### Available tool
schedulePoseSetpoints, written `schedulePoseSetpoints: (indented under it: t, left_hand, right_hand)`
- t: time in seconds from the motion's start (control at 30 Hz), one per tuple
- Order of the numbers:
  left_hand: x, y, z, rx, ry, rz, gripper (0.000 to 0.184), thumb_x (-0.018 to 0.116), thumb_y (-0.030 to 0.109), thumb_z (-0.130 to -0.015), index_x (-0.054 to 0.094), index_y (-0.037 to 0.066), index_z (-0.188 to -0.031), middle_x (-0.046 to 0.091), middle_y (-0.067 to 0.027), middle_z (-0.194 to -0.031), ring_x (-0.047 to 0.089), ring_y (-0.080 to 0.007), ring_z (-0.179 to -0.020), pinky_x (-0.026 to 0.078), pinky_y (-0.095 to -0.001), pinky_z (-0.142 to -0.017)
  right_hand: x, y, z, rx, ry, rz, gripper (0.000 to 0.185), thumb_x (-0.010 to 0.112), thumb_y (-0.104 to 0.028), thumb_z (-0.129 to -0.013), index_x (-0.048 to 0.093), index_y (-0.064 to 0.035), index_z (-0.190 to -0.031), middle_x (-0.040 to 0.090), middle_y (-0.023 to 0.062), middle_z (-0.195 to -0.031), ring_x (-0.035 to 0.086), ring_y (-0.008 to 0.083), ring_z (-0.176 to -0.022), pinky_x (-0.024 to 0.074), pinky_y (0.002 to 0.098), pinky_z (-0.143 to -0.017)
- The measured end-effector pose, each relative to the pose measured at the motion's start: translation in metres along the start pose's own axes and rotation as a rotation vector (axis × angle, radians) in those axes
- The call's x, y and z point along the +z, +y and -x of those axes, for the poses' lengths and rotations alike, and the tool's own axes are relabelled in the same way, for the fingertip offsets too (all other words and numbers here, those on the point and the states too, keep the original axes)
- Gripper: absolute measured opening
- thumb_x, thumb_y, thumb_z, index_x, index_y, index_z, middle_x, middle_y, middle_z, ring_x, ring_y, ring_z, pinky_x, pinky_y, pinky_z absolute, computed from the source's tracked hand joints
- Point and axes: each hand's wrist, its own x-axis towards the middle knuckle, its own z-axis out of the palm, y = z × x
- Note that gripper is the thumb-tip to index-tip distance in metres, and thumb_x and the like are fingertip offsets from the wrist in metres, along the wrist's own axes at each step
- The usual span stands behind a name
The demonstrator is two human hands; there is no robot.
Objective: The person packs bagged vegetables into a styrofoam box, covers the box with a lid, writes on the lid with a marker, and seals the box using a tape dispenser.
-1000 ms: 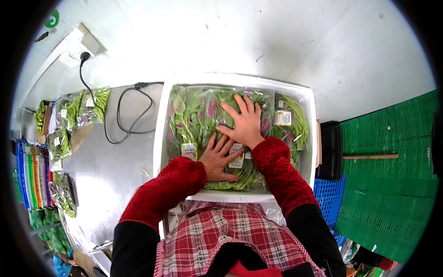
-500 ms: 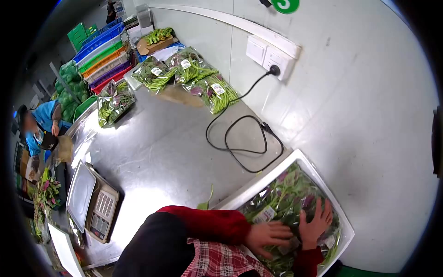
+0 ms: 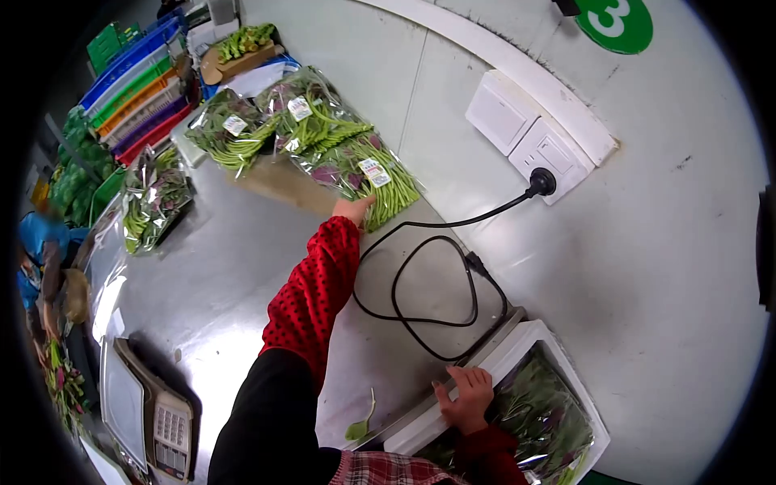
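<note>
My left hand reaches across the metal table to the near end of a bagged bunch of greens; its fingers close on the bag's edge, partly hidden by it. Two more labelled bags lie beside that one, near the wall. At the bottom, my right hand rests on the rim of a white foam box, fingers bent over the edge and spread a little. Bagged leafy greens lie inside the box.
A black cable loops on the table from a wall socket. A scale stands at the lower left, a separate bag of greens behind it. Stacked coloured crates are at the back left, and a co-worker in blue at far left.
My left hand has left the box and moved up to the bagged greens by the wall. My right hand has moved from the greens to the box's rim. The view has turned left.
</note>
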Motion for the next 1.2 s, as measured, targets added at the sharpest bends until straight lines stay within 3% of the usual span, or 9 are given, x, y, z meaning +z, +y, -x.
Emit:
schedulePoseSetpoints:
  t: [0.2,0.5,0.53,0.63,0.73,0.83,0.9,1.03,1.2]
  left_hand:
    - [0.005,-0.033,-0.03,-0.012,-0.091,0.485,0.033,0.073,0.02,-0.078,0.065,-0.011,-0.086,0.066,-0.012,-0.079,0.06,-0.0203,-0.069,0.047,-0.038,-0.061]
    - [-0.168,-0.003,0.264,0.921,-0.427,0.349,0.023,0.05,0.012,-0.092,0.062,-0.002,-0.106,0.061,-0.0109,-0.101,0.056,-0.0185,-0.1,0.044,-0.03,-0.089]
    - [-0.196,-0.011,0.284,1.274,-0.262,-0.117,0.028,0.045,0.013,-0.095,0.058,-0.002,-0.115,0.057,-0.0136,-0.115,0.054,-0.0248,-0.112,0.042,-0.034,-0.098]
    - [-0.216,-0.009,0.37,1.206,0.102,-0.283,0.033,0.041,0.015,-0.1,0.06,-0.007,-0.115,0.059,-0.0178,-0.117,0.058,-0.0261,-0.108,0.046,-0.0354,-0.097]
    - [-0.194,-0.008,0.436,1.084,0.398,-0.014,0.027,0.049,0.011,-0.098,0.065,-0.009,-0.108,0.067,-0.0182,-0.103,0.063,-0.0238,-0.097,0.052,-0.0345,-0.09]
    - [-0.161,-0.035,0.431,1.551,0.249,0.343,0.015,0.061,-0.001,-0.09,0.069,-0.006,-0.102,0.069,-0.0222,-0.097,0.067,-0.0249,-0.091,0.055,-0.0317,-0.082]
    - [-0.151,-0.04,0.439,1.838,0.387,0.088,0.013,0.062,-0.005,-0.088,0.069,-0.007,-0.1,0.062,-0.0275,-0.11,0.066,-0.0293,-0.094,0.056,-0.0347,-0.084]
    - [-0.112,-0.04,0.493,2.133,0.025,0.088,0.024,0.059,-0.006,-0.088,0.061,-0.008,-0.112,0.055,-0.0281,-0.117,0.061,-0.0325,-0.099,0.055,-0.0405,-0.082]
    - [-0.03,-0.065,0.615,1.649,-1.179,-0.085,0.014,0.063,-0.004,-0.08,0.067,-0.004,-0.093,0.063,-0.0155,-0.095,0.061,-0.0211,-0.083,0.05,-0.0323,-0.069]
  right_hand:
    - [0.0,0.0,0.0,0.002,0.038,-0.048,0.027,0.075,-0.021,-0.071,0.067,-0.0063,-0.092,0.067,0.0075,-0.087,0.061,0.0281,-0.081,0.0446,0.0405,-0.08]
    - [-0.015,-0.001,0.027,0.065,0.063,-0.218,0.027,0.07,-0.026,-0.078,0.066,-0.0043,-0.094,0.067,0.0126,-0.086,0.063,0.0287,-0.08,0.0473,0.0391,-0.076]
    - [-0.019,-0.005,0.028,0.129,0.087,-0.367,0.028,0.069,-0.027,-0.081,0.066,-0.0031,-0.096,0.067,0.0133,-0.086,0.065,0.0271,-0.081,0.0485,0.0392,-0.074]
    - [-0.043,-0.037,0.037,0.576,-0.122,-1.455,0.041,0.06,-0.041,-0.092,0.06,-0.0014,-0.105,0.066,0.0074,-0.093,0.065,0.0166,-0.082,0.0526,0.0305,-0.076]
    - [-0.072,-0.052,0.053,0.43,-0.306,-1.43,0.047,0.052,-0.04,-0.097,0.056,0.0028,-0.116,0.066,0.0113,-0.097,0.065,0.016,-0.083,0.0525,0.0297,-0.079]
    - [-0.108,-0.034,0.1,0.358,-0.273,-1.485,0.043,0.052,-0.029,-0.098,0.053,0.0049,-0.124,0.066,0.0122,-0.1,0.065,0.0175,-0.086,0.0531,0.0309,-0.081]
    - [-0.136,-0.018,0.132,0.39,-0.189,-1.47,0.039,0.052,-0.02,-0.098,0.051,0.0035,-0.129,0.066,0.0131,-0.105,0.066,0.0191,-0.09,0.0535,0.0318,-0.083]
    - [-0.182,0.01,0.19,0.421,0.004,-1.523,0.047,0.051,-0.033,-0.098,0.05,0.0008,-0.131,0.064,0.0137,-0.111,0.065,0.0203,-0.096,0.0518,0.0326,-0.085]
    - [-0.217,0.036,0.24,0.431,0.349,-1.779,0.063,0.047,-0.05,-0.097,0.045,-0.0001,-0.137,0.056,0.0144,-0.129,0.058,0.022,-0.114,0.0469,0.0329,-0.096]
